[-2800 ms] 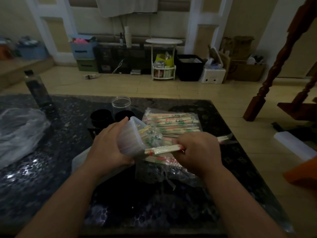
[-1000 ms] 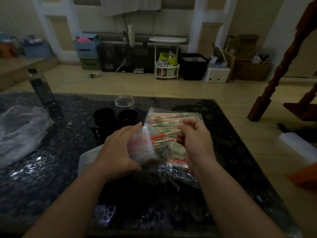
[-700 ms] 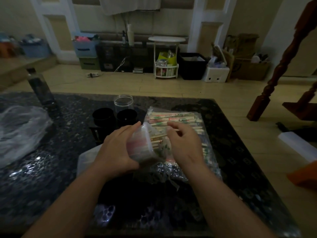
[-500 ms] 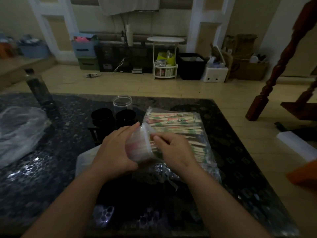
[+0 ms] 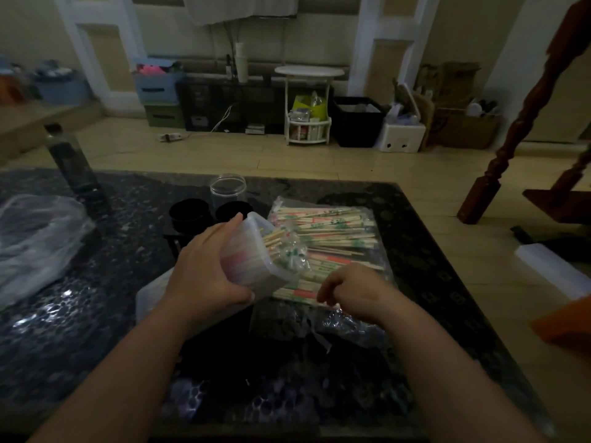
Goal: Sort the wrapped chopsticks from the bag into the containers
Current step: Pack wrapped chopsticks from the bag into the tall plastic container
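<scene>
- Chopsticks (image 5: 323,231): thin pale sticks in green- and red-printed sleeves, heaped in a clear crinkled bag (image 5: 345,324), frame centre.
- My left hand (image 5: 204,273) grips a tilted translucent tub (image 5: 252,266) with sticks inside.
- Right hand (image 5: 355,290) is curled over the bag's near edge; I can't tell whether it holds any.
- Dark speckled stone table (image 5: 96,314), tiled floor (image 5: 256,155) behind.

Left hand (image 5: 208,270): was bare.
Right hand (image 5: 355,292): was bare; a faint mark showed on its back.
Left forearm (image 5: 128,362): was uncovered.
Right forearm (image 5: 447,378): was uncovered.
</scene>
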